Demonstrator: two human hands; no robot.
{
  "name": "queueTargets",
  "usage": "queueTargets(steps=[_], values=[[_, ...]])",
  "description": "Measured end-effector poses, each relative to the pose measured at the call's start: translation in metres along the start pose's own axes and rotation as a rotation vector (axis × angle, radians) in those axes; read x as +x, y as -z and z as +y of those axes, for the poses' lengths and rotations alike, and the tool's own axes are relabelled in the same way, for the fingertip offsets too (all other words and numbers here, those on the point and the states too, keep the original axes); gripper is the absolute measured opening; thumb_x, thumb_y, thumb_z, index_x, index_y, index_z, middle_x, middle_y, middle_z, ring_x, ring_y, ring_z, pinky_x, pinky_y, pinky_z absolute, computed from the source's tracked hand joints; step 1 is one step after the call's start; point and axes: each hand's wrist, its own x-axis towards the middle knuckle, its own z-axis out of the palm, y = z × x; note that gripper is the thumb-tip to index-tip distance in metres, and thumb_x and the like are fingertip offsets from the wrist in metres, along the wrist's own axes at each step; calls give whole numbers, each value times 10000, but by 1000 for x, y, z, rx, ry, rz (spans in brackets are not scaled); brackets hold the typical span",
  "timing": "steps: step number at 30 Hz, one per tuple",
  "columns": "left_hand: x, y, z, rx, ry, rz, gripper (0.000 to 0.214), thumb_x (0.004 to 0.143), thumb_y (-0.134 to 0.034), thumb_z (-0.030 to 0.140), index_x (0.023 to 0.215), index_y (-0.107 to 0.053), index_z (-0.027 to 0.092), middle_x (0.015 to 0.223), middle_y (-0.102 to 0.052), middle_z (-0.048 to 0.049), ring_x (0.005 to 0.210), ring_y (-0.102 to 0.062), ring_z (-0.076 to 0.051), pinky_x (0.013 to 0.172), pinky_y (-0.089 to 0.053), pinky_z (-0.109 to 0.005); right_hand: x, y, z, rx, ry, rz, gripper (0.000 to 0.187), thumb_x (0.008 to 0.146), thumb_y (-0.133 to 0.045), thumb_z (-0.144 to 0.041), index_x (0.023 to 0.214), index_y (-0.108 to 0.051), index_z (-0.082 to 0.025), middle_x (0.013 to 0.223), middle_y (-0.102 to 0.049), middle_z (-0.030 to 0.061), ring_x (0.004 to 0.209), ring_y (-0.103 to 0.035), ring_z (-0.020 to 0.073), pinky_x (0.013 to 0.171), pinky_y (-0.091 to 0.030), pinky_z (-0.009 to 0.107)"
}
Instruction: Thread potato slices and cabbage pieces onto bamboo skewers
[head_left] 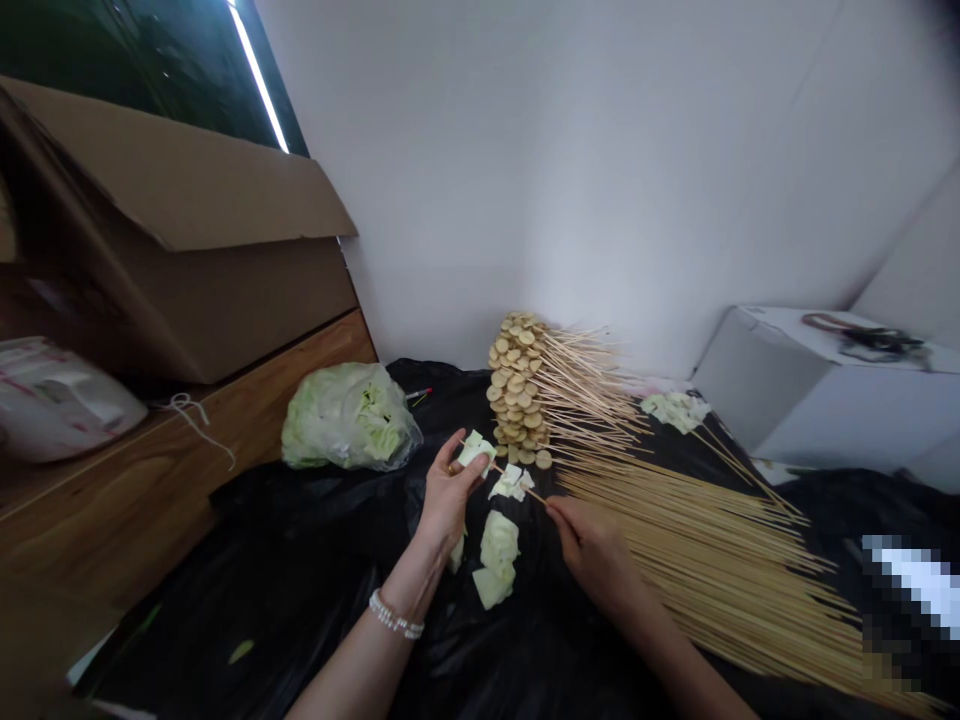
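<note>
My left hand [452,490], with a white beaded bracelet at the wrist, pinches a pale green cabbage piece [477,448] that sits on a thin wooden skewer. The skewer [535,495] runs down to the right, where my right hand [589,540] grips it with closed fingers. Another cabbage piece [512,483] is threaded on it between my two hands. Loose cabbage leaves [497,550] lie just below on the black plastic sheet [315,560]. Part of another leaf shows behind my left wrist.
Skewered round slices [517,385] are stacked against the wall. Many bare skewers [712,560] spread to the right, near skewered cabbage [675,410]. A clear bag of cabbage [349,415] lies left. A cardboard box [225,290] and a white box [825,390] flank the sheet.
</note>
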Motion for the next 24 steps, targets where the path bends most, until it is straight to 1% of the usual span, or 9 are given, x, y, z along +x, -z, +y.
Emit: queueTargets(steps=[3, 6, 9, 12, 14, 17, 19, 22, 24], values=[[1, 0, -2, -7, 18, -2, 809, 571, -855, 254, 1299, -518, 153, 622, -625, 37, 671, -664, -133, 692, -509, -236, 0, 0, 0, -8, -4, 29, 244, 951, -418, -215, 953, -659, -180, 880, -705, 70, 766, -660, 178, 712, -484, 270], [1, 1, -3, -38, 27, -10, 786, 566, -859, 236, 1276, -530, 159, 776, -698, -22, 690, -676, -135, 683, -519, -234, 1, 0, 0, 77, -19, -9, 227, 942, -432, -205, 915, -657, -188, 845, -700, 49, 756, -653, 165, 694, -473, 252], [1, 1, -5, -77, 22, -10, 744, 551, -865, 210, 1227, -557, 163, 864, -717, -46, 690, -680, -133, 677, -532, -236, 1, 0, -2, 102, -34, -28, 232, 938, -427, -200, 888, -653, -193, 829, -698, 43, 743, -647, 162, 686, -460, 248], [1, 0, -7, -90, 22, -21, 696, 567, -858, 214, 1199, -572, 163, 876, -722, -52, 692, -687, -137, 679, -543, -244, 1, 0, -3, 71, -64, -11, 243, 938, -412, -201, 909, -653, -186, 849, -696, 56, 754, -642, 171, 696, -447, 261], [0, 0, -7, -83, 14, -34, 686, 584, -850, 222, 1205, -567, 159, 871, -726, -58, 701, -692, -143, 687, -548, -251, 2, 1, -3, 114, -89, -31, 239, 937, -416, -205, 893, -650, -188, 826, -689, 48, 741, -634, 165, 686, -437, 255], [-2, -2, -7, -45, -14, -40, 731, 593, -844, 227, 1249, -535, 139, 810, -726, -52, 683, -688, -145, 683, -552, -259, 5, 3, -3, 191, -112, -91, 241, 935, -424, -217, 835, -642, -193, 731, -660, 24, 679, -608, 152, 632, -412, 243], [-3, -3, -6, -24, -21, -46, 771, 589, -845, 234, 1276, -513, 125, 762, -721, -42, 664, -682, -144, 672, -552, -260, 6, 4, -3, 200, -117, -115, 253, 936, -418, -221, 813, -637, -194, 708, -648, 21, 665, -597, 153, 617, -397, 245], [-5, -4, -6, -6, -14, -55, 810, 584, -845, 248, 1301, -493, 114, 738, -718, -37, 662, -680, -147, 670, -550, -262, 7, 4, -4, 200, -124, -109, 253, 935, -413, -221, 817, -634, -190, 741, -657, 30, 685, -600, 156, 643, -398, 248], [-6, -5, -7, 14, -9, -58, 817, 589, -842, 255, 1311, -487, 112, 753, -723, -44, 668, -682, -151, 668, -547, -262, 7, 5, -5, 219, -136, -114, 251, 934, -418, -226, 809, -633, -189, 703, -643, 23, 653, -591, 149, 622, -393, 241]])
